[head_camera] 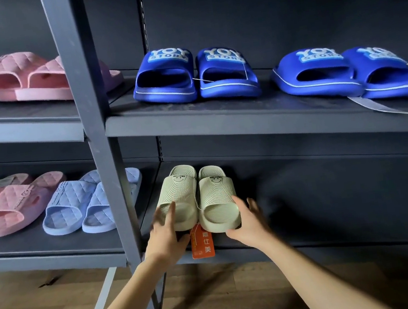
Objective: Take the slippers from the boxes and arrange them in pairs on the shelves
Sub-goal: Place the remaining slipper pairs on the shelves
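With straight fingers, my left hand point(168, 233) and right hand point(248, 222) touch the green slippers point(214, 192) on the lower shelf point(334, 204).

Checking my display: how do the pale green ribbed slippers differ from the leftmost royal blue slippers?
Pale green ribbed slippers: lower shelf, smiley prints, left hand and right hand touching them. Leftmost royal blue slippers: upper shelf, lettered patches, untouched. Each pair stands side by side.
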